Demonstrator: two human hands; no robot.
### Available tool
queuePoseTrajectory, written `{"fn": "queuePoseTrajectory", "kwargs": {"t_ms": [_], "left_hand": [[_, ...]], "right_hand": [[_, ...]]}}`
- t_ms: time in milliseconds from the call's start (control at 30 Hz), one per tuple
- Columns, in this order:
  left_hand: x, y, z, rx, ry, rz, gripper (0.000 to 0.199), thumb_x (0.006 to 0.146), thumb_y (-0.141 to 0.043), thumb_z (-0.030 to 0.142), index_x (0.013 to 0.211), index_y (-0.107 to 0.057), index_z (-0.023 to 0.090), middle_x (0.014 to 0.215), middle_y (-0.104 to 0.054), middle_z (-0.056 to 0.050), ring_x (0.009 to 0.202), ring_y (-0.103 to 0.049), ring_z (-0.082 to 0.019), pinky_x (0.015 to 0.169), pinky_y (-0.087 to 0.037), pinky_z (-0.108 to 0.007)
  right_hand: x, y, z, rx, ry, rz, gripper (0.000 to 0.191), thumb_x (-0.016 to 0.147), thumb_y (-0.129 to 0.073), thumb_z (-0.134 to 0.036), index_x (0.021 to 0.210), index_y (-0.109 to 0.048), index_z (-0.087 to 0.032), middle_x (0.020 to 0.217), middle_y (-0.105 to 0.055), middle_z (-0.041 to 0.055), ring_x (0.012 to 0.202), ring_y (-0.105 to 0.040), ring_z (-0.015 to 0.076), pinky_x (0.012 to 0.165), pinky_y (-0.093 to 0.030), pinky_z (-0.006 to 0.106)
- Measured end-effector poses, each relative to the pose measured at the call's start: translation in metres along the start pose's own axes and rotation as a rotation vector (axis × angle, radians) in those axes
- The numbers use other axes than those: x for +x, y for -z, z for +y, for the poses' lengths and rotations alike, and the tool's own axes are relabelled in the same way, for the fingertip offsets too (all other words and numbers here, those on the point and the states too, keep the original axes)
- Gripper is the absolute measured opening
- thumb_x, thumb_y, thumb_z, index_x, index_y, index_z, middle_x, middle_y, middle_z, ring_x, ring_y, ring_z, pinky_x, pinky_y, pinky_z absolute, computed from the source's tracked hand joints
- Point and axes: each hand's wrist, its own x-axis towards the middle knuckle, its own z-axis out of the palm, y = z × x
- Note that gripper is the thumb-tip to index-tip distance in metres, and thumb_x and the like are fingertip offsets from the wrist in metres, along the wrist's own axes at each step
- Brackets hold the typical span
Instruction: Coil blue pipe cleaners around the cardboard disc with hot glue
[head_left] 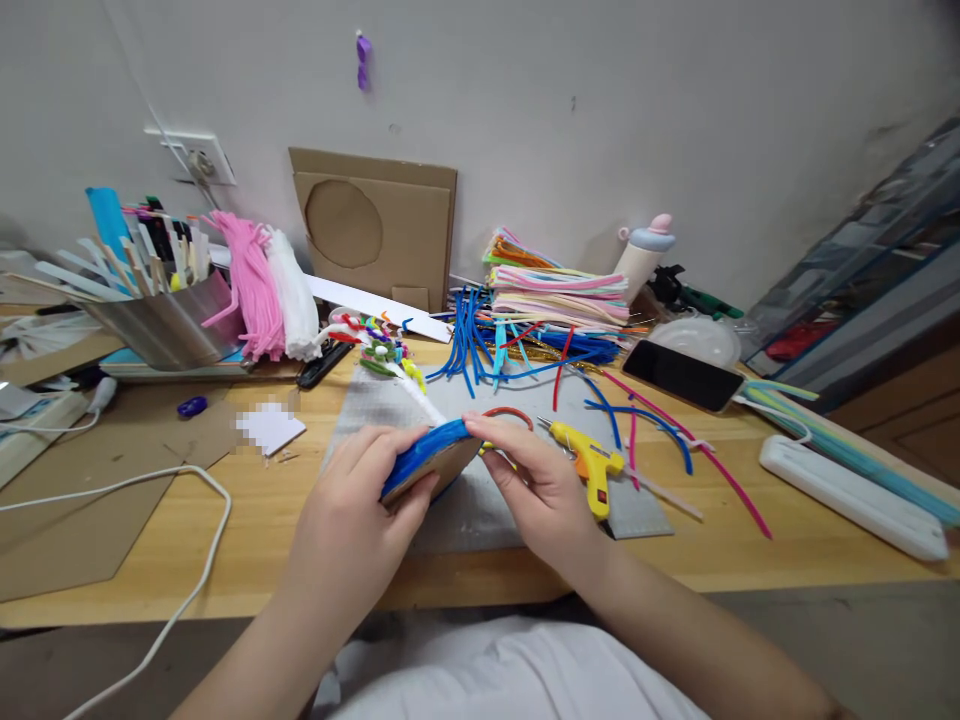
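Between my hands is a cardboard disc (431, 478) edged with blue pipe cleaner, tilted so that its bare brown underside partly faces me. My left hand (360, 500) is closed on its left side, thumb below and fingers over the blue rim. At the right end, my right hand (536, 480) pinches the edge between thumb and fingers. A white fuzzy stem (420, 395) rises behind the disc, with colourful pipe-cleaner shapes (382, 345) at its far end. Whether the stem is fixed to the disc is hidden. A yellow glue gun (592, 465) lies just right of my right hand.
Loose blue and pink pipe cleaners (720, 485) lie on the right, near a phone (682, 375) and a white power strip (851, 495). Bundled pipe cleaners (559, 295) sit at the back. A metal holder (169, 320) of sticks stands left, and a white cable (217, 540) crosses the left side.
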Motion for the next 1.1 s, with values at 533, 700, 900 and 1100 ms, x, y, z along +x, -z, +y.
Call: {"fn": "queuePoseTrajectory", "kwargs": {"t_ms": [533, 700, 900, 1100], "left_hand": [[-0.003, -0.001, 0.002, 0.033, -0.044, 0.036, 0.032, 0.088, -0.061, 0.023, 0.12, -0.054, 0.027, 0.109, -0.064, -0.002, 0.102, -0.061, -0.019, 0.087, -0.05, -0.033], [-0.006, -0.001, 0.007, -0.019, -0.146, 0.247, 0.038, 0.085, -0.065, 0.015, 0.12, -0.051, 0.024, 0.11, -0.06, -0.004, 0.103, -0.059, -0.016, 0.088, -0.05, -0.029], [-0.006, 0.001, 0.012, -0.029, -0.183, 0.286, 0.026, 0.085, -0.062, 0.005, 0.102, -0.058, 0.024, 0.099, -0.06, -0.001, 0.093, -0.06, -0.013, 0.084, -0.05, -0.027], [-0.008, 0.001, 0.009, -0.035, -0.26, 0.249, 0.031, 0.081, -0.064, 0.001, 0.101, -0.06, 0.024, 0.099, -0.06, -0.002, 0.092, -0.059, -0.014, 0.082, -0.05, -0.031]], "right_hand": [[0.0, -0.002, -0.002, 0.034, -0.013, 0.034, 0.033, 0.099, -0.046, -0.017, 0.118, -0.07, -0.03, 0.125, -0.071, 0.005, 0.12, -0.063, 0.019, 0.107, -0.048, 0.041], [0.0, 0.0, -0.003, 0.049, -0.03, 0.038, 0.033, 0.099, -0.046, -0.016, 0.115, -0.071, -0.029, 0.124, -0.072, 0.005, 0.121, -0.063, 0.0193, 0.106, -0.048, 0.04], [0.0, -0.001, -0.007, 0.064, -0.017, 0.034, 0.033, 0.098, -0.047, -0.016, 0.116, -0.071, -0.03, 0.124, -0.072, 0.0046, 0.12, -0.064, 0.0198, 0.106, -0.048, 0.041], [-0.001, -0.002, -0.007, 0.071, -0.012, 0.027, 0.034, 0.098, -0.046, -0.013, 0.116, -0.07, -0.028, 0.125, -0.07, 0.0046, 0.121, -0.062, 0.0177, 0.108, -0.046, 0.037]]}}
